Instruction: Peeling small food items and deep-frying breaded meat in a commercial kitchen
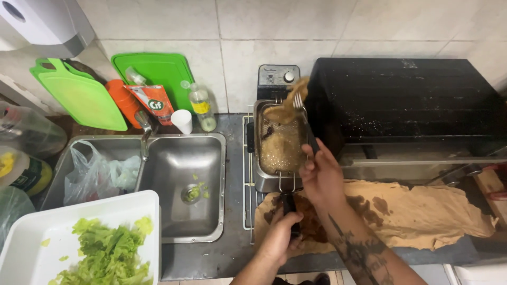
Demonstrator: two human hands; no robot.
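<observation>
**Ana:** What is the right hand (321, 177) doing?

**Ben:** Its fingers are curled tight around the dark handle of a fork (299, 100); the fork points up and away from the person; a floppy brown piece of fried food (288, 108) hangs on its prongs, just above the far end of the fryer basket (280, 142).

**Ana:** And the left hand (279, 237)?

**Ben:** It is nearer to the person; its fingers are closed around the black basket handle (288, 203); the thumb sits on top.

**Ana:** Where is the basket?

**Ben:** It sits in the small deep fryer (264, 182), in the middle of the dark counter (232, 253); the oil in it is bubbly and yellow-brown.

**Ana:** What is around it?

**Ben:** Brown paper (422, 214) with dark greasy spots lies on the near right, under both hands; a black oven (406, 103) stands on the far right; a metal sink (185, 184) is on the left; a white tub (31, 253) of green lettuce (108, 253) is at the near left; green cutting boards (84, 95) lean on the far wall.
</observation>
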